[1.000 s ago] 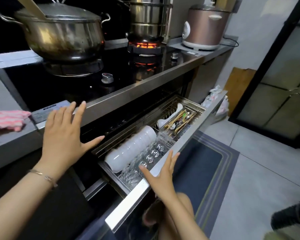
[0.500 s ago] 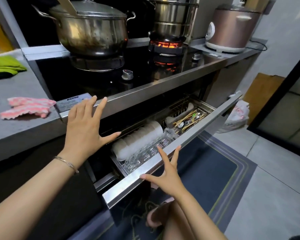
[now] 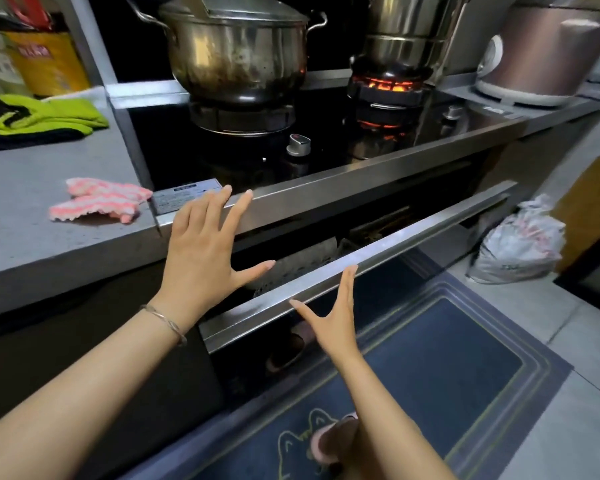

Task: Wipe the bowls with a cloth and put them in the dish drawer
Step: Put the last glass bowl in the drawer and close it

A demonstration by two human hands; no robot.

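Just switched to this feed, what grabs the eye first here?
The burner glowing red under the tall steel pot, back right on the stove. Below it, the dish drawer stands only partly open, the right hand spread at its steel front and the left hand open above it. A pink striped cloth lies on the grey counter to the left.

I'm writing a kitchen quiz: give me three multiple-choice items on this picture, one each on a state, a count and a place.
1. The drawer is: A partly open; B fully out; C shut flush.
2. How many flames glow on the stove? A none; B one; C two.
3. The pink cloth lies: A in the drawer; B on the stove; C on the counter.
Key: 1 A, a gap shows bowls; 2 B, only the right burner glows; 3 C, it lies left of the stove.
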